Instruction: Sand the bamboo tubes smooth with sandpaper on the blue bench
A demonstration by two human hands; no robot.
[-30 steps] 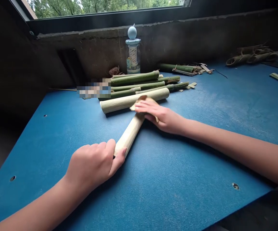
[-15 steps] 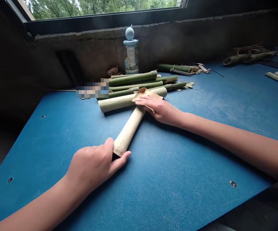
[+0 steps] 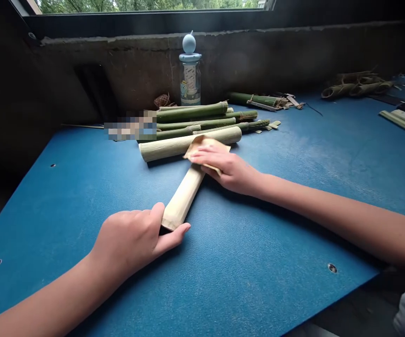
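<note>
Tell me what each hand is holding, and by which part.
Left hand: the pale bamboo piece, by its near end. Right hand: tan sheet, under the fingers.

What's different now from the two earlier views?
Your right hand and the brown paper slid outward along the held bamboo, then back toward you. Your left thumb came off its side, baring more of the near end. Nothing was let go: the left hand still grips that end. The peeled tube, green bamboo and bottle stayed put.
</note>
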